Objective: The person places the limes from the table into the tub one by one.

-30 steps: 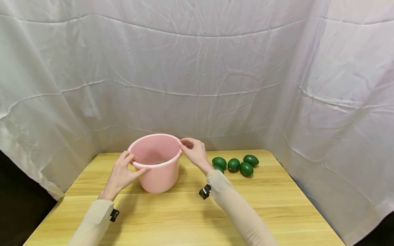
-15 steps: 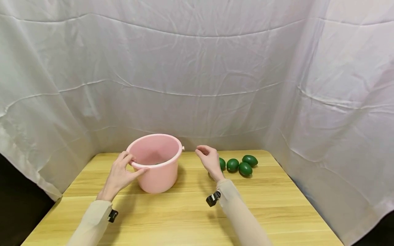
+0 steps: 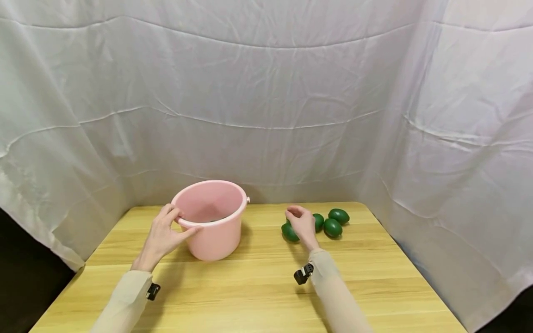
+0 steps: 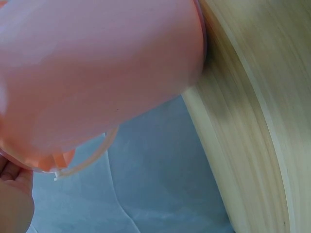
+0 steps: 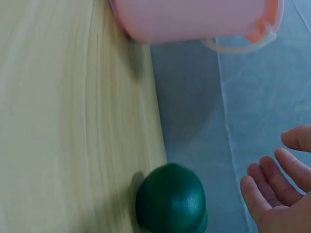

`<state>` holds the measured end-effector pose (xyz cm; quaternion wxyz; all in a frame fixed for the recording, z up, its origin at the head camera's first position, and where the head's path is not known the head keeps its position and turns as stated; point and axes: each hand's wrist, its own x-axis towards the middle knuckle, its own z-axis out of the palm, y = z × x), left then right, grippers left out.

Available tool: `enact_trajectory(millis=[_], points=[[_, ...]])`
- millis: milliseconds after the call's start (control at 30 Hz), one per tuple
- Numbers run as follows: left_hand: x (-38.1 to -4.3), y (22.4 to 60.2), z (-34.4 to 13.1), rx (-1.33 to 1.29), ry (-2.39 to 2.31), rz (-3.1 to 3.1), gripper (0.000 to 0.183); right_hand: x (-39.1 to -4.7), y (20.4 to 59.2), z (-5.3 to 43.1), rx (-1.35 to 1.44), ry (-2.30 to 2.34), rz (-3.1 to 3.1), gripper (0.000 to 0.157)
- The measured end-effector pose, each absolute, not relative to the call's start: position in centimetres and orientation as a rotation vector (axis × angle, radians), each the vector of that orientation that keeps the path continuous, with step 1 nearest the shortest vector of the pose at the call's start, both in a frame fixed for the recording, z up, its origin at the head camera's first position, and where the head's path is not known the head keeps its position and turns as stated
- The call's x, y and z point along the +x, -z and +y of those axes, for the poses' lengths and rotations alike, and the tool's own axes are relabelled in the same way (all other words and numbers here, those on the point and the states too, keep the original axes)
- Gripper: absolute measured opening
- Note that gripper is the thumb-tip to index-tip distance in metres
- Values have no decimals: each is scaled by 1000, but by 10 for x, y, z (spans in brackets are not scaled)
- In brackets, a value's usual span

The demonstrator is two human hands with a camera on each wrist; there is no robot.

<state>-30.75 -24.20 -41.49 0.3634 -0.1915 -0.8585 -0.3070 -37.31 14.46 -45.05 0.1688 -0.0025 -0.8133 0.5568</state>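
A pink bucket [image 3: 214, 238] stands upright on the wooden table, left of the middle. My left hand [image 3: 163, 238] grips its near-left rim, thumb outside and fingers over the edge. A sliver of something dark shows low inside the bucket; most of the inside is hidden. My right hand [image 3: 303, 225] hovers over a group of dark green, glossy oval fruits, avocado-like, with fingers loosely curved and nothing held. One green fruit [image 3: 290, 232] lies just left of that hand. In the right wrist view the fingers [image 5: 279, 182] are apart from the nearest fruit [image 5: 170, 199].
More green fruits [image 3: 332, 228] lie to the right of my right hand. The bucket's pale handle [image 4: 92, 159] hangs down its far side. A light curtain [image 3: 266, 111] surrounds the back and sides of the wooden table [image 3: 233, 296].
My right hand has let go of the bucket's right rim and moved right to above the green fruits, uncovering the handle knob. My left hand has stayed on the rim.
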Motion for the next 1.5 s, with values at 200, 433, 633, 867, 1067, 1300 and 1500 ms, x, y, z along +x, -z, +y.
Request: enact_trajectory(millis=[200, 433, 633, 867, 1067, 1300, 1500], points=[[-308, 414, -242, -494, 784, -2206, 43, -372, 463, 158, -67, -1512, -2413, 30], [-307, 414, -242, -491, 783, -2222, 42, -372, 473, 163, -69, -1383, -2572, 41], [-307, 415, -243, -495, 788, -2217, 42, -374, 479, 163, -35, -1343, -2640, 45], [-308, 417, -243, -500, 781, -2213, 43, -375, 486, 160, -19, -1319, -2671, 47], [-308, 415, -243, -492, 783, -2228, 43, -375, 490, 159, -10, -1331, -2705, 53], [-307, 415, -242, -493, 780, -2225, 43, -374, 493, 160, -1, -1400, -2716, 58], [-307, 415, -241, -492, 778, -2223, 43, -375, 498, 160, -8, -1451, -2702, 60]])
